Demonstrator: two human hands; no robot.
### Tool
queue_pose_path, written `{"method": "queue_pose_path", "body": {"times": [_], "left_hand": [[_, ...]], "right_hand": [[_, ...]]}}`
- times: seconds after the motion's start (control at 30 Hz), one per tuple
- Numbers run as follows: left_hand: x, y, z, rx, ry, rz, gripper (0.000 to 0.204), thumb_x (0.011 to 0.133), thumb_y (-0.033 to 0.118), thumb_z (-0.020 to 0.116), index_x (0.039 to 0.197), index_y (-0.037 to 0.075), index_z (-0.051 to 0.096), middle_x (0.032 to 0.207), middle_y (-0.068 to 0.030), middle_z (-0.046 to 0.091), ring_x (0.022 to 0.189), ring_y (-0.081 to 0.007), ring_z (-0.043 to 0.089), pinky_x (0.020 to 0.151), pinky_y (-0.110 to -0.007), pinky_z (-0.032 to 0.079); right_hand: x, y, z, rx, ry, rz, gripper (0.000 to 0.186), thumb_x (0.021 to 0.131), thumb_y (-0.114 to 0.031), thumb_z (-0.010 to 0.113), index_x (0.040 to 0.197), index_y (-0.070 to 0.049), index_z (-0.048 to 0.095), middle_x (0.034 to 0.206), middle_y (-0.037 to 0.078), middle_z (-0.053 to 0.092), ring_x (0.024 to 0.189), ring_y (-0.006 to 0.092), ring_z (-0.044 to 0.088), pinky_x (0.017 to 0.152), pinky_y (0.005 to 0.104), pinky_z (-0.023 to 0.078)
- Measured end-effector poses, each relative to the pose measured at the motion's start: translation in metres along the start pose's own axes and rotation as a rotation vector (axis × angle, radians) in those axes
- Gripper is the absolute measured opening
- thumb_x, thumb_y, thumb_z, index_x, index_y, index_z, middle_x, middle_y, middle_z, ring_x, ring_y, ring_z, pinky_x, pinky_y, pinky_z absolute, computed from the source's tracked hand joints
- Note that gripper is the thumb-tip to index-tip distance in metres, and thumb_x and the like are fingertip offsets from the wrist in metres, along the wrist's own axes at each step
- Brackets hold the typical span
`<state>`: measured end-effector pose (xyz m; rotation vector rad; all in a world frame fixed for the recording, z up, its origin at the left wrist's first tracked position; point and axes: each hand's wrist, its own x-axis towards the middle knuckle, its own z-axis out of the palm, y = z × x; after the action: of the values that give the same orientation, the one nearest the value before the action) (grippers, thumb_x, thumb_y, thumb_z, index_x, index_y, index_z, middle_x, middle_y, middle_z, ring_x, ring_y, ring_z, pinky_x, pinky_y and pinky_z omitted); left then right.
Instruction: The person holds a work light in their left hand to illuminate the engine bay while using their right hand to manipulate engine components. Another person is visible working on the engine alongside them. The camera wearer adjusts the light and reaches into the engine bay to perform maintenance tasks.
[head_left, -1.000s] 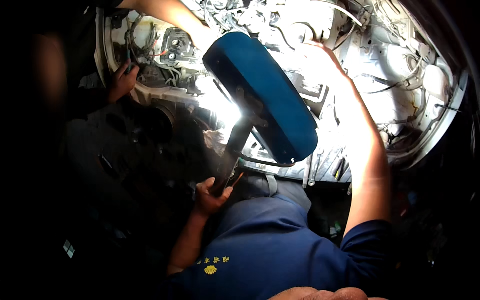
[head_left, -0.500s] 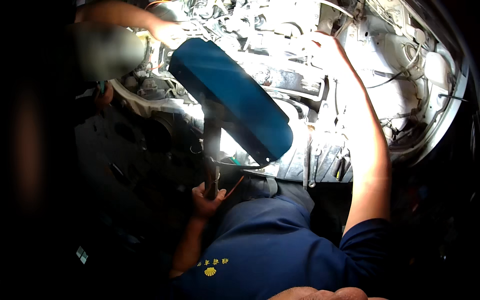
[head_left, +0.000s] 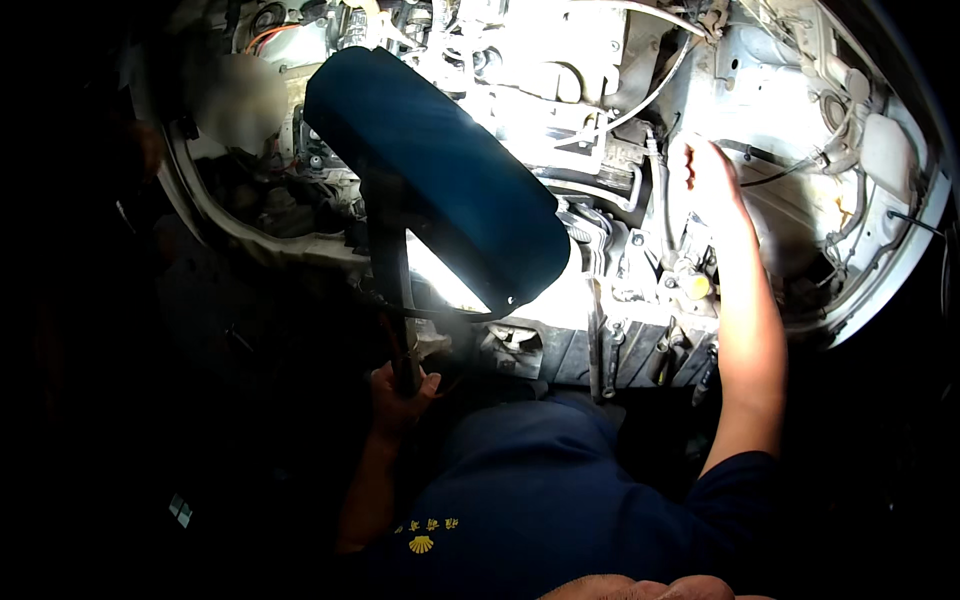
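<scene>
My left hand [head_left: 402, 392] is wrapped round the handle of a large hand-held work lamp [head_left: 430, 170] with a long dark-blue housing. The housing slants over the left part of a brightly lit engine [head_left: 520, 65] and hides some of it. My right hand [head_left: 712, 175] is above the right side of the engine bay, near a ribbed hose [head_left: 660, 200]. Its fingers are curled together. Glare washes them out, and I cannot make out anything in them.
A spanner [head_left: 612, 358], a long bar [head_left: 595, 335] and pliers [head_left: 665, 355] lie along the bay's front edge. A yellow cap [head_left: 695, 286] is behind them. A white reservoir [head_left: 888, 155] is at the far right. Another person's dim hand [head_left: 148, 152] shows at left.
My right hand has drawn back from the engine, towards me and to the right. The lamp has shifted slightly left. Another person's arm has withdrawn from the upper left.
</scene>
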<state>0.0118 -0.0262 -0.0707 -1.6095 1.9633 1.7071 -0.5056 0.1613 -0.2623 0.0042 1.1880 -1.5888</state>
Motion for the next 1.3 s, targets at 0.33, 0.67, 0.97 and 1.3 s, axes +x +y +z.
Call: {"method": "queue_pose_path", "body": {"times": [0.33,0.67,0.97,1.3], "left_hand": [[0.021,0.009,-0.001,0.062,-0.017,-0.072,0.026,0.082,0.012,0.085,0.078,0.006,0.060,0.069,-0.0006,0.065,0.064,-0.0087,0.061,0.062,-0.029,0.052],[0.045,0.029,0.005,-0.034,0.004,-0.158,0.023,0.082,0.009,0.084,0.080,0.007,0.061,0.078,-0.0005,0.068,0.069,-0.0086,0.063,0.067,-0.030,0.054],[0.042,0.014,-0.002,0.000,0.027,-0.114,0.024,0.083,0.009,0.083,0.079,0.009,0.060,0.073,0.0019,0.063,0.068,-0.0078,0.061,0.066,-0.029,0.052],[0.030,-0.002,-0.009,-0.010,0.092,-0.120,0.023,0.082,0.010,0.084,0.080,0.008,0.061,0.071,0.0012,0.062,0.065,-0.0086,0.061,0.062,-0.029,0.051]], "right_hand": [[0.066,0.017,0.048,-1.052,0.108,-0.229,0.034,0.101,-0.030,0.070,0.117,0.000,0.072,0.106,0.017,0.075,0.100,0.0270,0.070,0.091,0.0385,0.052],[0.029,0.004,0.077,-0.981,0.032,-0.527,0.012,0.100,-0.007,0.068,0.108,0.003,0.068,0.095,0.012,0.071,0.084,0.0218,0.067,0.078,0.0325,0.053],[0.005,0.012,0.092,-0.838,0.079,-0.234,0.020,0.106,-0.013,0.062,0.115,0.004,0.067,0.084,0.002,0.063,0.077,0.0082,0.054,0.069,0.0272,0.047],[0.003,0.014,0.107,-0.841,0.186,-0.232,0.012,0.102,-0.011,0.068,0.107,0.000,0.070,0.088,0.002,0.069,0.077,0.0085,0.060,0.073,0.0264,0.050]]}}
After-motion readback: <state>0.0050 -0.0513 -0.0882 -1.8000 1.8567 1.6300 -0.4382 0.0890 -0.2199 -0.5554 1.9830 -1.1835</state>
